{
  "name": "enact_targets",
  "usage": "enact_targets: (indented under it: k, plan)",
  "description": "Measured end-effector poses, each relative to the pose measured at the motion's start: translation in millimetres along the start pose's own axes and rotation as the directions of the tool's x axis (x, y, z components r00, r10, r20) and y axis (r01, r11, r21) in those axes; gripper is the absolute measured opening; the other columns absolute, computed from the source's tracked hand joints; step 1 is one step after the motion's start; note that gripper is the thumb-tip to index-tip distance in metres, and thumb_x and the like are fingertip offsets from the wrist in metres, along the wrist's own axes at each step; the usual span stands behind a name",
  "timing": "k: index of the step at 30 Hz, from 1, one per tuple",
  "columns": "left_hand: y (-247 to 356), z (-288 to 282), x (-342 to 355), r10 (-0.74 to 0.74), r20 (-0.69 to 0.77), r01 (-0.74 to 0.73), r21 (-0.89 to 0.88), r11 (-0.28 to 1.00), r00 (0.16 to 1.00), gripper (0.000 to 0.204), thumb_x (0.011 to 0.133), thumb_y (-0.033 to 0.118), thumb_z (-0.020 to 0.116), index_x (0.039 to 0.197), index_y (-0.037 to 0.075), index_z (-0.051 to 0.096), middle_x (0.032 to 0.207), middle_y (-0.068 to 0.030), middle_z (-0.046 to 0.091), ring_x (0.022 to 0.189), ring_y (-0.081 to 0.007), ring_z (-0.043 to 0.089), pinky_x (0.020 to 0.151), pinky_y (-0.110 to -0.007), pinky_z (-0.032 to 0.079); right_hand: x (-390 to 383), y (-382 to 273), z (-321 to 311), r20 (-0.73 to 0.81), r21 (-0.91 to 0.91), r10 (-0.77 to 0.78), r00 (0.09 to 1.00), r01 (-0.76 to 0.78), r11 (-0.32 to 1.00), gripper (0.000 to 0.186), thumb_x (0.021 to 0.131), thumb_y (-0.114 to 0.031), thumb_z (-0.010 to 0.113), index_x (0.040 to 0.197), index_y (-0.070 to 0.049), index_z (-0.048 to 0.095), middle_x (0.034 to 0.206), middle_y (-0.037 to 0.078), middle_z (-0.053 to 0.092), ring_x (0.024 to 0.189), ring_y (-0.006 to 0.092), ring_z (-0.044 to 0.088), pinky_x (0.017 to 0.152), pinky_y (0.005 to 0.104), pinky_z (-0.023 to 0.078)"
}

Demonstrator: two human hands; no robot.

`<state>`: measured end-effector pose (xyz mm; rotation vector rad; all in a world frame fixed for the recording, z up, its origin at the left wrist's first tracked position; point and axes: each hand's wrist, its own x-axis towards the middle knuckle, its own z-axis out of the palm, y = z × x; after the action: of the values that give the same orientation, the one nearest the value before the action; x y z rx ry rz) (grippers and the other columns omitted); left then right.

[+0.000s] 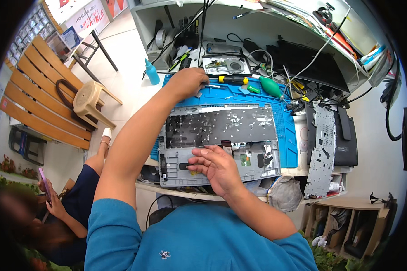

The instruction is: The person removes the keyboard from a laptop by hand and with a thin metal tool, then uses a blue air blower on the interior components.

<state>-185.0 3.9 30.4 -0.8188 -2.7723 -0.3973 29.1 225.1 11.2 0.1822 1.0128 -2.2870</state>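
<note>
- Head view: the laptop chassis (221, 126) lies opened up on a blue mat (288, 149), below the left hand's fingers and directly under the right hand's.
- The left hand (190, 84) reaches past the chassis's far edge, near a black-and-yellow screwdriver (233, 80); whether its fingers are closed on anything cannot be told.
- The right hand (217, 168) hovers over the chassis's near part, fingers loosely curled and slightly apart, beside a dark ribbon cable (227, 146).

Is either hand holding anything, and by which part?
The right hand shows nothing held; whether the left hand grips the slim metallic tool cannot be told.
</note>
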Motion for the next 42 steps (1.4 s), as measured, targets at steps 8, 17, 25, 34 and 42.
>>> enact_targets:
  k: [8, 17, 25, 34, 42]
  plan:
    - [11, -21, -32, -0.006, -0.287, -0.023, -0.098, 0.995, 0.958, 0.013, 0.097, 0.009, 0.068, 0.108, 0.004, 0.071, 0.104, -0.0123, 0.07, 0.089, -0.0333, 0.07, 0.083, -0.044, 0.057, 0, -2, -2, 0.037, 0.068, 0.028, 0.999, -0.031, 0.997, 0.03, 0.103, -0.014, 0.066, 0.128, -0.002, 0.054, 0.129, 0.023, 0.067, 0.112, 0.0341, 0.071, 0.099, 0.0521, 0.061]
    - [93, -67, -159, -0.312, 0.1, 0.324, -0.422, 0.847, 0.945, 0.034, 0.099, 0.008, 0.066, 0.131, 0.018, 0.075, 0.099, -0.0122, 0.071, 0.089, -0.0337, 0.07, 0.08, -0.043, 0.056, -17, 11, 5, 0.147, 0.165, -0.116, 0.982, 0.091, 0.982, 0.051, 0.102, -0.009, 0.062, 0.146, -0.002, 0.036, 0.148, 0.021, 0.048, 0.12, 0.0321, 0.066, 0.101, 0.0541, 0.06]
    - [120, -64, -177, -0.279, 0.157, 0.312, -0.254, 0.915, 0.947, 0.052, 0.092, -0.001, 0.064, 0.134, 0.027, 0.075, 0.099, -0.0074, 0.067, 0.087, -0.0304, 0.071, 0.076, -0.043, 0.058, -18, 20, 1, 0.119, 0.224, -0.167, 0.979, 0.138, 0.965, 0.053, 0.102, -0.008, 0.059, 0.149, -0.006, 0.034, 0.147, 0.02, 0.049, 0.118, 0.0323, 0.066, 0.097, 0.0552, 0.063]
    - [122, -52, -183, -0.293, 0.08, 0.303, -0.172, 0.937, 0.953, 0.047, 0.089, 0.001, 0.067, 0.122, 0.03, 0.082, 0.108, -0.0039, 0.067, 0.085, -0.0273, 0.073, 0.074, -0.042, 0.06, -19, 23, -2, 0.134, 0.19, -0.175, 0.975, 0.148, 0.971, 0.06, 0.103, -0.009, 0.057, 0.156, -0.005, 0.027, 0.146, 0.021, 0.049, 0.114, 0.0308, 0.068, 0.093, 0.053, 0.063]
    - [121, -46, -186, -0.314, 0.073, 0.322, -0.148, 0.935, 0.947, 0.045, 0.089, 0.003, 0.068, 0.121, 0.031, 0.083, 0.106, -0.0035, 0.065, 0.081, -0.0274, 0.072, 0.071, -0.042, 0.06, -19, 20, 0, 0.088, 0.175, -0.151, 0.985, 0.133, 0.975, 0.06, 0.104, -0.009, 0.056, 0.155, -0.002, 0.025, 0.145, 0.022, 0.049, 0.111, 0.0295, 0.068, 0.091, 0.0507, 0.063]
